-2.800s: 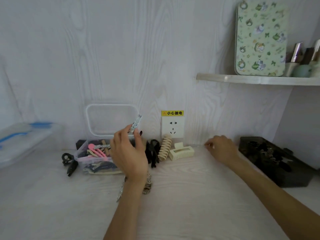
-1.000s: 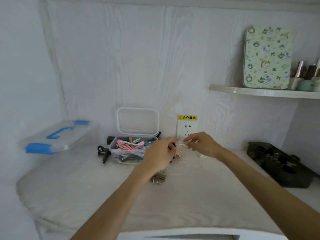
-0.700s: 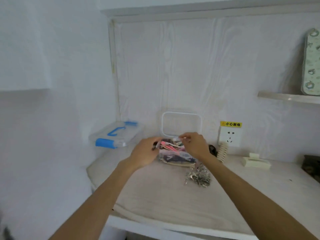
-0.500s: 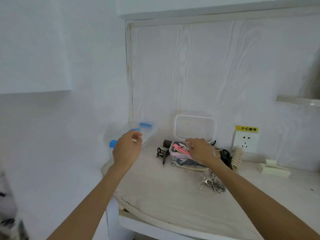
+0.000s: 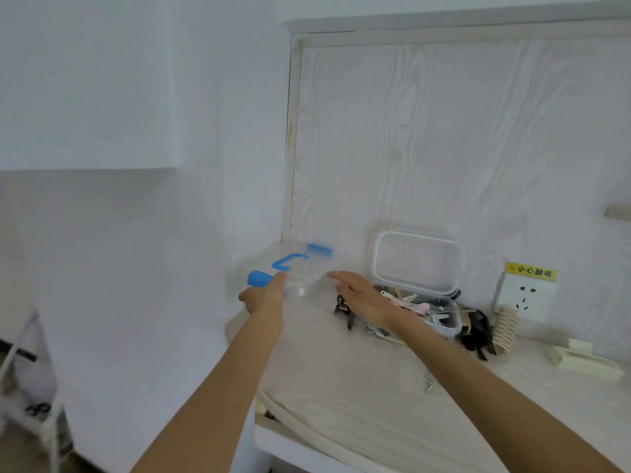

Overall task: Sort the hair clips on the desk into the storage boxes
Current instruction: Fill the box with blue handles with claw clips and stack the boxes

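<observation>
A clear storage box with blue latches (image 5: 300, 268) sits at the desk's back left corner. My left hand (image 5: 264, 297) touches its near end by a blue latch, and my right hand (image 5: 362, 295) touches its right side with straight fingers. A small clear box (image 5: 447, 319) holds pink and other hair clips, and its lid (image 5: 418, 261) leans on the wall behind. On the desk lie a black claw clip (image 5: 345, 312), black clips (image 5: 476, 331), a beige spiral clip (image 5: 505, 331), a cream claw clip (image 5: 580, 358) and small silver clips (image 5: 428, 380).
A wall socket with a yellow label (image 5: 527, 295) is behind the clips. The desk's (image 5: 324, 387) left edge drops off just beside my left arm. A shelf end (image 5: 618, 213) shows at the far right.
The view has swung left. My left hand put a clip in the small box, then reached to the blue-latched box. My right hand left the small box and now touches the blue-latched box too.
</observation>
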The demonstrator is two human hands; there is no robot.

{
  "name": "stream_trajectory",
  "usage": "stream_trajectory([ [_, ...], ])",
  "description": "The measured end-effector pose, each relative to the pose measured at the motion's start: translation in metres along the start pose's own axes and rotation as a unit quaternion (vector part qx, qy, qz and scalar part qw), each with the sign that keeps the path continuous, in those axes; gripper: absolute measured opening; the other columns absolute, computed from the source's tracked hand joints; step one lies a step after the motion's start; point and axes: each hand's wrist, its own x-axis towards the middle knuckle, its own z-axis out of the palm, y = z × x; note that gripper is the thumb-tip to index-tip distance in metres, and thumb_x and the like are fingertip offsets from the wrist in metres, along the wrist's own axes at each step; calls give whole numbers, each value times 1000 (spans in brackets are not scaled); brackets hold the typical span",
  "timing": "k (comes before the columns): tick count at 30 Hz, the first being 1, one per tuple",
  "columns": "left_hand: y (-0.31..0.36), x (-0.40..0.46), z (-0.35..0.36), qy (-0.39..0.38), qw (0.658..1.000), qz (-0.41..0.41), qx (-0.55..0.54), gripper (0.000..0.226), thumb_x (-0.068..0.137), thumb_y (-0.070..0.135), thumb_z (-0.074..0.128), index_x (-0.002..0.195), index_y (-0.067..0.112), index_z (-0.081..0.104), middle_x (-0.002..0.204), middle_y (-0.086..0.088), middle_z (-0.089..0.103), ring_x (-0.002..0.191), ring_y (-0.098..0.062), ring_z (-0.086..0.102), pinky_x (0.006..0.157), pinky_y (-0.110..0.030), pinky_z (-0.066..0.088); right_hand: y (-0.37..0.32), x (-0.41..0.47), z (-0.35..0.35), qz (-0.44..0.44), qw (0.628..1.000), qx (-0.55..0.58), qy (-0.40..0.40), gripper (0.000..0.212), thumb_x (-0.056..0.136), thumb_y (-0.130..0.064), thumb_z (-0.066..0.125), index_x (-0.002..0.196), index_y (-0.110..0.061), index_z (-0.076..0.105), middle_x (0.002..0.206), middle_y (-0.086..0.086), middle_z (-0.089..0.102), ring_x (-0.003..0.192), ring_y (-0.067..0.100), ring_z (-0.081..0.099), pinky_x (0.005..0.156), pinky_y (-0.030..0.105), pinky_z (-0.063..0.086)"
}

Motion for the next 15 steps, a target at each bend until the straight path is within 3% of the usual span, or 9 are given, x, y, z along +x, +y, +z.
stream_trajectory([
  [3, -1, 2, -10, -44, 998, 34, -20, 43, 84, 14, 61, 120, -2, 42, 94, -12, 52, 66, -14, 47, 58, -24, 43, -3, -11, -5, 17, 997, 60, 54, 42, 100, -24, 38, 139, -10, 37, 147, 11, 34, 136, 22, 33, 116, 34, 21],
  [6, 9, -10, -19, -58, 996, 47, -56, 8, 80, 13, 60, 80, 10, 53, 74, -4, 47, 54, -12, 40, 49, -21, 33, -7, -19, -21, 72, 989, 78, 98, 58, 97, -38, 39, 146, -11, 23, 151, 11, 25, 136, 27, 32, 114, 36, 22],
  [9, 22, -21, -25, -76, 994, 48, -69, 14, 77, 16, 61, 68, 15, 49, 65, -1, 39, 50, -12, 30, 41, -20, 23, -11, -25, -42, 128, 972, 176, 90, 71, 94, -53, 33, 150, -17, 7, 156, 8, 14, 135, 29, 35, 110, 39, 25],
  [12, 35, -37, -26, -89, 991, 57, -83, 16, 73, 17, 60, 68, 15, 45, 63, -1, 35, 49, -13, 24, 31, -15, 16, -9, -37, -63, 142, 940, 299, 81, 63, 94, -55, 31, 143, -16, 26, 143, 6, 40, 121, 25, 50, 106, 42, 38],
  [15, 49, -60, -17, -104, 989, 87, -63, 16, 70, 16, 61, 65, 16, 46, 62, 1, 33, 48, -13, 22, 32, -13, 14, -7, -54, -81, 118, 914, 379, 78, 52, 94, -56, 30, 123, -18, 49, 104, 0, 63, 87, 16, 64, 76, 30, 51],
])
